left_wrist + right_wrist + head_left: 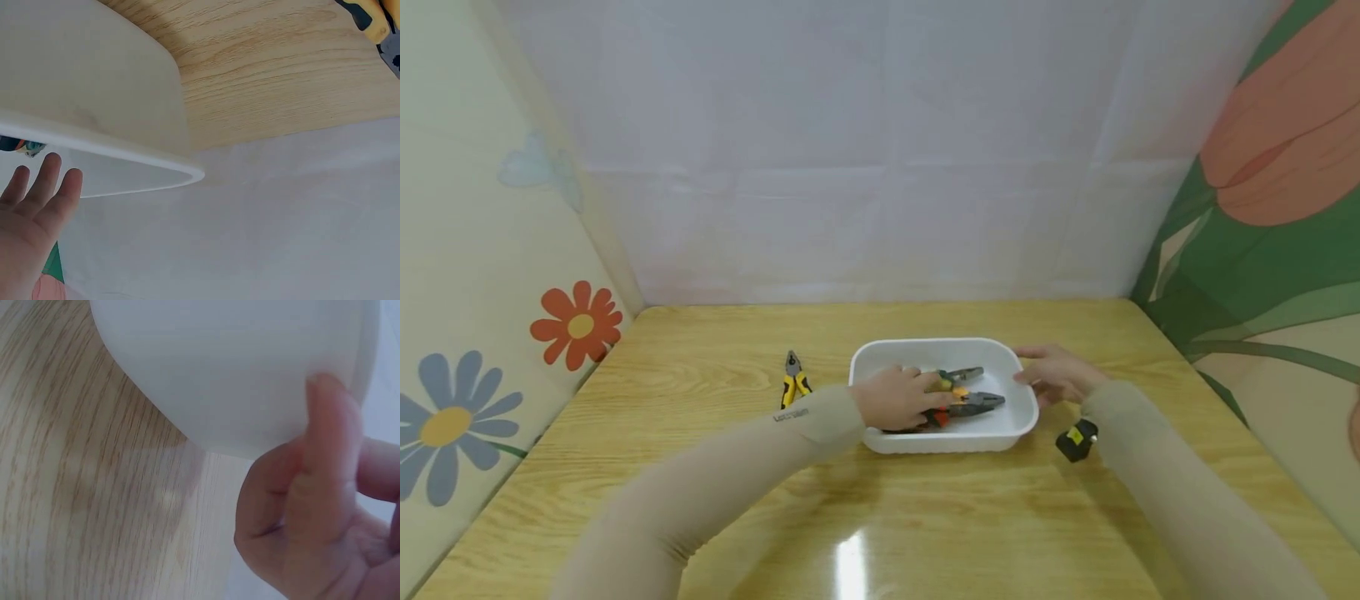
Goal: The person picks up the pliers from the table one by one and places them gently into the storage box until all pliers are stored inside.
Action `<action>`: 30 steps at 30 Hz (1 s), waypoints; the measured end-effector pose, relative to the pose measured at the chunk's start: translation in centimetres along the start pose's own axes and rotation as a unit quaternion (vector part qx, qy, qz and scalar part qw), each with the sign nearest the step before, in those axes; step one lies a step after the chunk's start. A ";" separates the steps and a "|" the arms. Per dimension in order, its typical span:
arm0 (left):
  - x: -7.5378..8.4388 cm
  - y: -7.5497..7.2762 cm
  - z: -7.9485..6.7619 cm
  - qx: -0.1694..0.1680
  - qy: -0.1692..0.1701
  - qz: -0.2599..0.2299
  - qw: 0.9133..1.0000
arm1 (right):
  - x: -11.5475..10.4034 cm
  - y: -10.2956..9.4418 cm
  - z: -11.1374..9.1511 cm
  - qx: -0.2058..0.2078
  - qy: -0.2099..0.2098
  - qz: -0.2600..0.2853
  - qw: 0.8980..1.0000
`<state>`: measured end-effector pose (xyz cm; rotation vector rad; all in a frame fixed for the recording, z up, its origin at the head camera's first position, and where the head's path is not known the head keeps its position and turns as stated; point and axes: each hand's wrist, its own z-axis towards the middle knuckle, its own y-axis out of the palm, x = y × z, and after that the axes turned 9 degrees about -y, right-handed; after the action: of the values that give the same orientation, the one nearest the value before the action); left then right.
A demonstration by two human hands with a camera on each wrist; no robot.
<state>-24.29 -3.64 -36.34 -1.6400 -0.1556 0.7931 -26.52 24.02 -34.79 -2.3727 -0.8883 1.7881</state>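
Observation:
A white plastic basin [951,444] stands on the table with several pliers [977,406] inside, their grey heads pointing right. My left hand [898,398] reaches over the basin's left end and lies on the pliers' handles, hiding much of them. Green, orange and red show around its fingers. The left wrist view has three straight fingers [65,194] of that hand by the basin's rim. At the basin's right end, my right hand [1060,375] holds the rim with thumb and curled fingers. The right wrist view shows a digit [331,425] against the outer wall.
Yellow-and-black pliers [793,379] lie on the wooden table [970,517] left of the basin, partly behind my left sleeve. A small black tape measure [1077,440] with a yellow label sits beside my right wrist. A white cloth [880,233] hangs behind the table.

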 end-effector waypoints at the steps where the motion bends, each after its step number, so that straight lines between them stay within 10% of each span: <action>1: -0.1 -0.1 -0.1 0.008 -0.008 -0.005 1.000 | 0.0 0.0 0.0 0.000 0.000 0.000 1.000; 11: -0.9 -0.3 -2.3 0.007 -0.079 -0.094 0.992 | 0.1 0.0 -0.5 0.000 -0.024 0.015 1.000; 22: -1.6 -0.2 -5.5 0.097 -0.115 -0.160 0.976 | 0.0 0.2 -0.5 0.001 -0.025 0.015 1.000; 30: -1.9 0.0 -7.0 0.083 -0.166 -0.199 0.962 | -0.2 0.2 -0.7 -0.002 -0.024 0.018 1.000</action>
<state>-21.72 -10.36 -35.43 -1.2517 -0.6198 0.7398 -25.87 23.95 -34.51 -2.3727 -0.8600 1.8668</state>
